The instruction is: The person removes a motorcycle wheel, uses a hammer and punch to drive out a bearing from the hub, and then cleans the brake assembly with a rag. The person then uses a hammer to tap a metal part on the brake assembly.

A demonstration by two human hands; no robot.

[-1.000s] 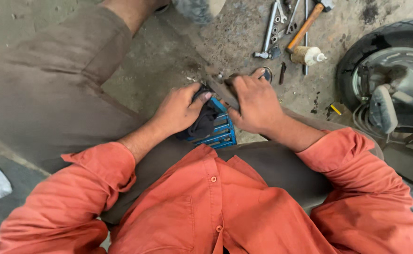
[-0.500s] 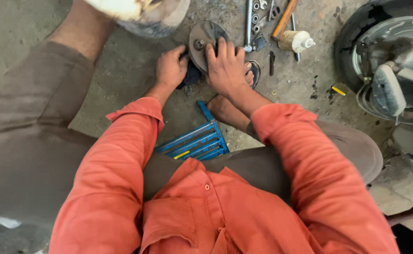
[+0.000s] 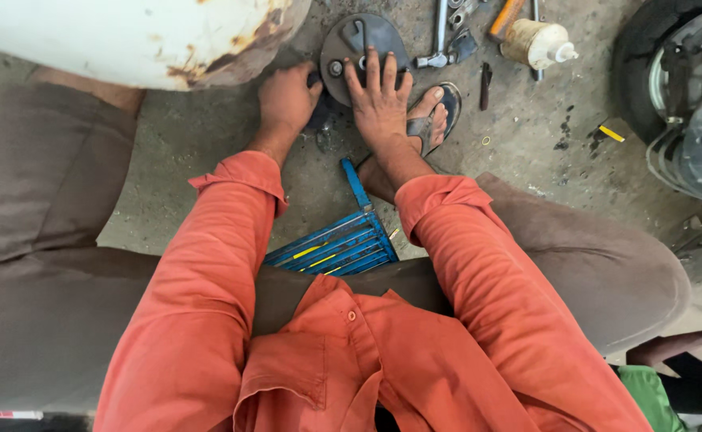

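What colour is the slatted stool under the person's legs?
Blue, with a few yellow streaks; the slatted stool shows in the head view.

A second ago both hands were close to the body, in the middle of the frame, on top of the blue metal stool (image 3: 343,244). Now the arms are stretched out. The right hand (image 3: 383,100) lies flat, fingers spread, on the round grey metal plate (image 3: 364,40) at the top middle of the frame. The left hand (image 3: 287,100) is curled at the plate's lower left edge. The blue stool now shows bare between the orange sleeves. The view has moved forward too. A big white rusty tank (image 3: 135,36) now fills the upper left. The tools (image 3: 447,36) and the small cream bottle (image 3: 536,44) sit higher, at the top edge. The foot in a sandal (image 3: 431,120) now shows beside the right hand.
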